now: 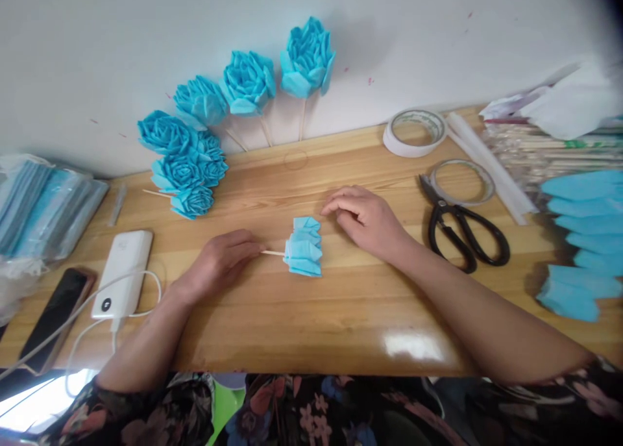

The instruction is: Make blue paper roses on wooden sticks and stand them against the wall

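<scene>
A left hand [228,258] pinches the end of a thin wooden stick [274,252], which lies level above a wooden desk [355,316] and leads right into a small blue flower [305,248] with folded petals. The flower is between the two hands, tipped on its side, its petals pointing right. The right hand [363,215] is just beyond it, part open, fingers loosely bent toward the flower but apart from it. Behind, three large blue flowers [249,82] on sticks lean against the pale wall [413,37], with a cluster of blue flowers [180,167] to their left. To the right, black-handled scissors [442,206] overlap a thin roll of tape [490,186]; a thicker roll [403,148] is near the wall. Farther right are bundled sticks [540,150] and a row of blue petals [594,219] (they run out of view). On the left are a white power bank [124,264], a dark phone [58,316] and, blurred by plastic, what look like face masks [48,206].
</scene>
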The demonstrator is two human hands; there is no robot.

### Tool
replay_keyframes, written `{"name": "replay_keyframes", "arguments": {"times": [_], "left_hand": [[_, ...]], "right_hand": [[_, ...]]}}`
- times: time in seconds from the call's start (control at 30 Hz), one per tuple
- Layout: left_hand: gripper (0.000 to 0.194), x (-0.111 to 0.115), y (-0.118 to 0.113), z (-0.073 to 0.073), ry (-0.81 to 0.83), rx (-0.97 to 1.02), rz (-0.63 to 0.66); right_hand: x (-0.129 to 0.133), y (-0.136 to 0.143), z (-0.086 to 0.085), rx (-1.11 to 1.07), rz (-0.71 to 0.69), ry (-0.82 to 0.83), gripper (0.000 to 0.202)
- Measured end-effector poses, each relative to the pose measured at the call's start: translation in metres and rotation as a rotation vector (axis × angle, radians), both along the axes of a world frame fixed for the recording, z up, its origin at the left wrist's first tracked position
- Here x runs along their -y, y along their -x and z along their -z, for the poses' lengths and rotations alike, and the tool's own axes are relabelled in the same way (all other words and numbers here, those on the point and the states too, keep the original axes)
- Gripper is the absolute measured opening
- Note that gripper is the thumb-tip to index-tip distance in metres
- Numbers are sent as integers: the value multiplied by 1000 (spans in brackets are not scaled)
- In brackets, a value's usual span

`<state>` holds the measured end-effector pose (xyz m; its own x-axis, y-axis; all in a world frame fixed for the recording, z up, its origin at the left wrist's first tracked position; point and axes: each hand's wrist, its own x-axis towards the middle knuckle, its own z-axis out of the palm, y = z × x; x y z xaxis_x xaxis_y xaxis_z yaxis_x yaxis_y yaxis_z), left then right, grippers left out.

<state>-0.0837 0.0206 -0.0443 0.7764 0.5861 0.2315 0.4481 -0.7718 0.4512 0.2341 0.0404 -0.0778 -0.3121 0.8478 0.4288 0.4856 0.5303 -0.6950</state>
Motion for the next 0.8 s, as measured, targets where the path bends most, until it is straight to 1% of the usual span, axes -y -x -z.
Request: {"name": "replay_keyframes", "arguments": {"times": [0.2,0.33,0.47,0.53,0.6,0.67,0.7,0.73,0.8], "left_hand": [[22,-1,2,3,-78,-21,-1],[21,-4,2,9,-104,40,-8],[20,-4,-3,10,-107,93,-26],[21,-4,-5,10,-113,107,-41],[22,-5,-5,13,-101,122,-47],[22,-7,-4,16,-100,140,-44],[22,-8,-3,18,-105,149,-38],[22,-9,-2,19,-112,157,-30],[21,-12,-1,22,-131,167,-7]], "right_hand": [[0,2,-3,0,-7,38,34],[0,0,-5,24,1,50,33],[-2,4,-2,39,8,27,33],[-2,5,-3,93,6,6,34],[1,1,-9,191,-13,-22,36],[9,-12,-23,291,-20,-59,39],[14,-22,-32,329,1,-77,40],[20,-34,-41,356,46,-91,41],[32,-63,-58,399,217,-83,40]]}}
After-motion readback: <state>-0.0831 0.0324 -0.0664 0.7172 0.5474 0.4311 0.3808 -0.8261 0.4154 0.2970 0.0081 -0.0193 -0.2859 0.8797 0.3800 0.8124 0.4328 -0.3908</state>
